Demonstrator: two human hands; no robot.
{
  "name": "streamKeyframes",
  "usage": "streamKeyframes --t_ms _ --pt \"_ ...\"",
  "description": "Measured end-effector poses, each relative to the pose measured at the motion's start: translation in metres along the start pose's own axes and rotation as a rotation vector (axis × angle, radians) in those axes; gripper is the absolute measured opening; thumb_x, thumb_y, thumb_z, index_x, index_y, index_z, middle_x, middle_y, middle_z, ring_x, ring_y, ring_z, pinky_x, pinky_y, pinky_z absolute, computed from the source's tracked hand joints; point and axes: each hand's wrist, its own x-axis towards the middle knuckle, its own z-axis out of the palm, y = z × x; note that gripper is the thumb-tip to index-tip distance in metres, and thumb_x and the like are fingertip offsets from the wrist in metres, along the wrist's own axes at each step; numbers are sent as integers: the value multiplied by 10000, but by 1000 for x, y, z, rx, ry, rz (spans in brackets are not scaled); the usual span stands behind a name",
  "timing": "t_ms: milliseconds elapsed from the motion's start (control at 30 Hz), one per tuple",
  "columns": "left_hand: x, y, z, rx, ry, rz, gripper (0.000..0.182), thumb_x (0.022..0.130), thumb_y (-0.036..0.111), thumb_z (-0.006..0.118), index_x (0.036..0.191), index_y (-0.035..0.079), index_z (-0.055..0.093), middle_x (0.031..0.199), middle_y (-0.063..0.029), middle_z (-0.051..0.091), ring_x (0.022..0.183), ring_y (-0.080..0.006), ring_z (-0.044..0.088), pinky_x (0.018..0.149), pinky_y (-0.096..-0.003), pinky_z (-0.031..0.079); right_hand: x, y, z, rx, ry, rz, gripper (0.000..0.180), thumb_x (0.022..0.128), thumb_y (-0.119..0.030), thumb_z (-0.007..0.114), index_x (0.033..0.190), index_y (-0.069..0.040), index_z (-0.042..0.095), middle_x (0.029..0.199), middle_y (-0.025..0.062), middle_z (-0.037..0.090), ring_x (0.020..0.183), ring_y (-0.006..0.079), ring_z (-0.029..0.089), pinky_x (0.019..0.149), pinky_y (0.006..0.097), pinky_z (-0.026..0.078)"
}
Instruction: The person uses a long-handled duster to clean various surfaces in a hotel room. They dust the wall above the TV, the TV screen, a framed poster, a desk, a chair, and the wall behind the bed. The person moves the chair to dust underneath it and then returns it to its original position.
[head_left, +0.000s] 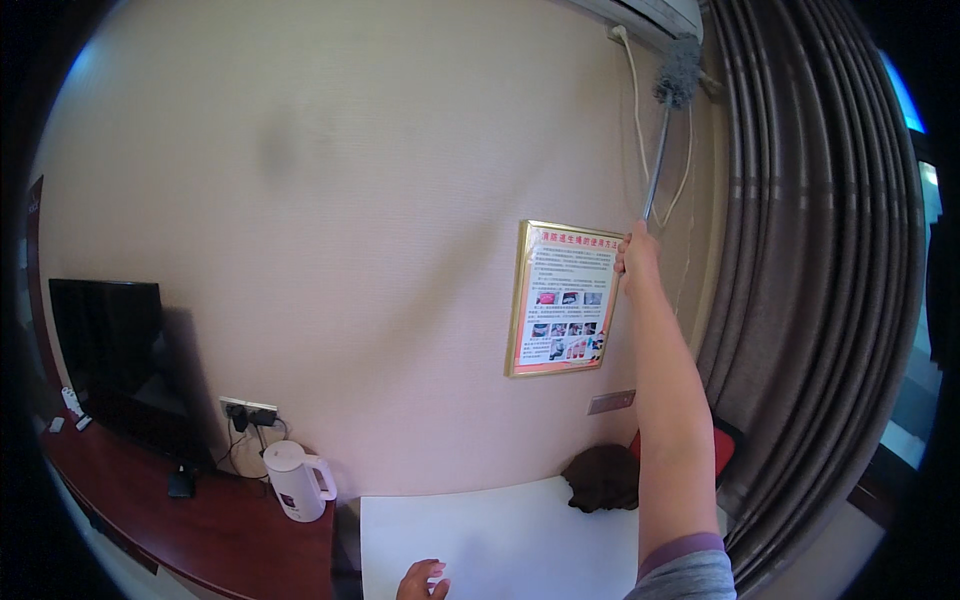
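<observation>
My right hand (640, 255) is raised and closed around the handle of a duster with a thin metal pole (658, 165). Its fluffy grey head (679, 73) is just below the air conditioner (660, 16) at the top of the wall, over pale cables (636, 97); whether it touches the unit I cannot tell. Low in the view, my left hand (424, 580) shows only in part, fingers apart and slightly curled, with nothing in it. It appears above a white tabletop (450, 525).
A gold-framed printed notice (566, 300) hangs beside my right forearm. Grey curtains (802, 262) line the right. On a reddish-brown desk (225, 525) stand a television (112, 352) and a white electric kettle (295, 480), below plugged wall sockets (249, 411). Dark cloth (602, 478) lies on the white tabletop.
</observation>
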Motion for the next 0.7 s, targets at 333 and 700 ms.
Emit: streamKeyframes --t_ms 333,700 --pt "5 -1 31 -20 -20 7 365 825 9 611 1177 47 522 1099 -96 552 948 -196 582 700 -296 529 29 36 -54 -79 62 -7 398 961 -398 408 716 -85 414 519 1 364 353 119 311 334 292 269" --pt "0 -6 42 0 -49 16 353 827 42 631 1167 44 536 1100 -101 540 933 -190 581 703 -292 539 62 144 -98 -580 148 -258 458 943 -383 427 838 37 577 695 197 560 628 323 542 591 422 413"
